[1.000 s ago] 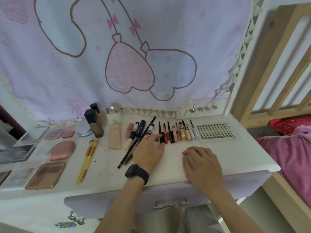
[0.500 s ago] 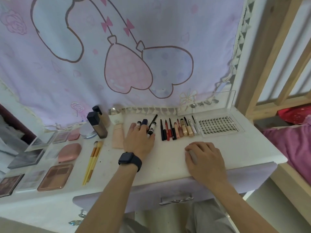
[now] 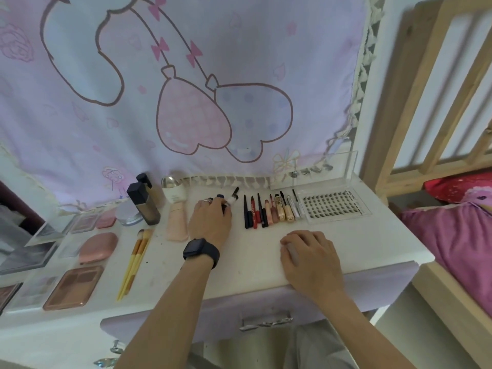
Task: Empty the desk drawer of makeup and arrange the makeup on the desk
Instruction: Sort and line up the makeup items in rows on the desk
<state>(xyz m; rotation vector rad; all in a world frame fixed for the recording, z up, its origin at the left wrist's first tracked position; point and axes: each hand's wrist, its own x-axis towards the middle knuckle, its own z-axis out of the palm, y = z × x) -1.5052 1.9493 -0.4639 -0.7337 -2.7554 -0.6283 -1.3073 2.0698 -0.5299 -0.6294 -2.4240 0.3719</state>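
Table (image 3: 250,251) nearly arranged; drawer (image 3: 186,310) looks shut.
My left grip (image 3: 210,222) pinches tubes (image 3: 232,199), pens (image 3: 255,211) just right of it; right grip (image 3: 308,254) covers a stick (image 3: 292,253), hold I cannot tell.

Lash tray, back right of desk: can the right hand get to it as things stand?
Probably yes. The right hand rests near the front edge, and bare desk lies between it and the lash tray; nothing stands in that path.
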